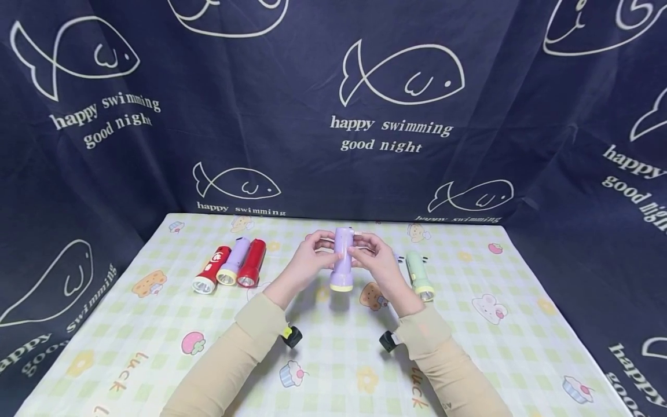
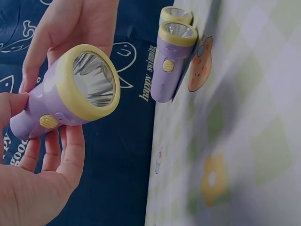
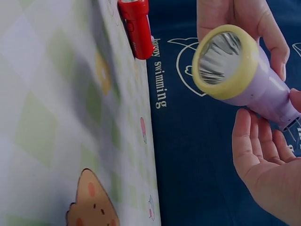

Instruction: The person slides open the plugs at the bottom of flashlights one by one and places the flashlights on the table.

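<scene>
A purple flashlight (image 1: 342, 260) with a yellow rim is held above the table, its lens end downward in the head view. My left hand (image 1: 311, 262) grips it from the left, thumb on the front and fingers curled behind. From the right, my right hand (image 1: 377, 260) holds the same flashlight between thumb and fingers. In the left wrist view, a yellow switch (image 2: 48, 121) shows on the purple body (image 2: 40, 106). Thin metal prongs (image 3: 292, 133) stick out of its tail end in the right wrist view.
At the left lie a red flashlight with a white rim (image 1: 212, 269), a purple one (image 1: 235, 259) and a red one (image 1: 252, 263). A green flashlight (image 1: 418, 272) lies right of my right hand, beside another purple one (image 2: 169, 66). A dark fish-print curtain (image 1: 312, 116) hangs behind the table.
</scene>
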Available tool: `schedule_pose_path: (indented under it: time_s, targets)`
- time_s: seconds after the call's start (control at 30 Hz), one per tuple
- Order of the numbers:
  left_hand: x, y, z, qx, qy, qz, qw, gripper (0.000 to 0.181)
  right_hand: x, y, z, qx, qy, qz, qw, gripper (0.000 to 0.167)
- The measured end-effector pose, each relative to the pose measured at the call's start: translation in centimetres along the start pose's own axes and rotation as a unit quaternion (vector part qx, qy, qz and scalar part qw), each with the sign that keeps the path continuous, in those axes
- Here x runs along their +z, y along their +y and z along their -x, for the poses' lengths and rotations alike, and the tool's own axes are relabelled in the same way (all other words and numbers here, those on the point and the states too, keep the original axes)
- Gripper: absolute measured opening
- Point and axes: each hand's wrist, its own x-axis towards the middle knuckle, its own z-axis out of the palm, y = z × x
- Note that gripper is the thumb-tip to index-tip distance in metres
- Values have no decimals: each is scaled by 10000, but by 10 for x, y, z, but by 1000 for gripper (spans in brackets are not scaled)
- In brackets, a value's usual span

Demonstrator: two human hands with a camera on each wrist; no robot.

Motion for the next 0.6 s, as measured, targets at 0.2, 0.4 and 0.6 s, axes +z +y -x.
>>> schedule_pose_path:
  time_s: [0.2, 0.4, 0.6]
  targets:
    - [2, 1, -7, -189, 187, -31, 9996, 44, -2, 8, 3, 3, -39, 259, 9997, 42]
    - [6, 3, -11, -307, 245, 91, 9992, 43, -3, 11, 9, -87, -6, 633, 9980, 48]
    - [11, 2, -14, -364, 353, 206, 9985, 43, -4, 14, 15, 45, 118, 802, 9967, 50]
